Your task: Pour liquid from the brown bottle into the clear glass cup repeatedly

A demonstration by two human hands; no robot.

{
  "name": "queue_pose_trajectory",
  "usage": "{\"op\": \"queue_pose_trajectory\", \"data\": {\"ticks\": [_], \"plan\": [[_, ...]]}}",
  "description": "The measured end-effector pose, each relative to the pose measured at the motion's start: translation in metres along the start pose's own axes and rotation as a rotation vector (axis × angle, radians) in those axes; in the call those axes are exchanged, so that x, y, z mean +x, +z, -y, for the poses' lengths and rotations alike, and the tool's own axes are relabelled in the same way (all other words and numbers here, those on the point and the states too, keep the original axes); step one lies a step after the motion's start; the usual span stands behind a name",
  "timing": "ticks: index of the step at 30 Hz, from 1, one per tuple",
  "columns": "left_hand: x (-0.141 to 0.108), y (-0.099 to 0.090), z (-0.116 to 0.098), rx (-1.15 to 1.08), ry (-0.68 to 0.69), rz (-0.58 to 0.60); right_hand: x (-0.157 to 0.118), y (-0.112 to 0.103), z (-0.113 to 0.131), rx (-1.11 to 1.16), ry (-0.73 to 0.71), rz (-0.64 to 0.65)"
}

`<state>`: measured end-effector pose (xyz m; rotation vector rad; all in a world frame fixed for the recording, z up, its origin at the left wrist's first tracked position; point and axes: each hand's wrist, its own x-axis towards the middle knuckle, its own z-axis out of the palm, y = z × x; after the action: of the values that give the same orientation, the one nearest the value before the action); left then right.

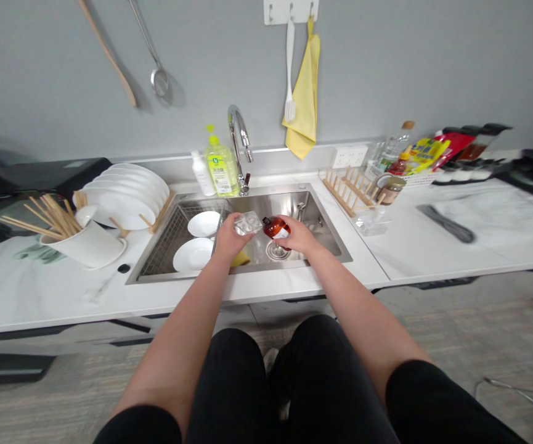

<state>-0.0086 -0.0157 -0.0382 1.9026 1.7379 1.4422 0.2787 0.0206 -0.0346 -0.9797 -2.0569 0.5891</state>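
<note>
Over the sink [243, 271], my left hand [228, 239] grips a small clear glass [249, 222]. Just to its right, my right hand [298, 235] is wrapped round an amber bottle [275, 226] with a white label. The bottle lies tilted, its dark neck pointing left at the glass; I cannot tell whether they touch or anything flows. A yellow cloth [241, 258] shows partly below my left hand. Two white dishes, an upper one [204, 223] and a lower one [193, 254], sit in the wire basket [155, 250] at the sink's left.
Behind the sink stand a faucet [238, 132], a yellow-green soap bottle [221, 166] and a white bottle [203, 174]. At left are racked white plates [127, 191] and a chopstick holder [85, 246]. A wooden rack [352, 190] and jar [392, 190] stand at right.
</note>
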Motion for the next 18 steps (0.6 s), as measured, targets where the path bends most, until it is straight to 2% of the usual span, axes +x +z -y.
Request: {"op": "queue_pose_trajectory", "data": {"ticks": [11,15,18], "plan": [[-0.001,-0.001,-0.011,-0.023,0.027,-0.061,-0.004,-0.003,0.027,-0.021,0.016,0.050],[-0.002,0.000,-0.013,-0.009,0.016,-0.074,-0.004,-0.003,0.028,-0.022,0.030,0.052],[-0.001,0.001,-0.008,-0.039,0.000,-0.085,-0.003,-0.001,0.022,-0.017,0.048,0.048]]}}
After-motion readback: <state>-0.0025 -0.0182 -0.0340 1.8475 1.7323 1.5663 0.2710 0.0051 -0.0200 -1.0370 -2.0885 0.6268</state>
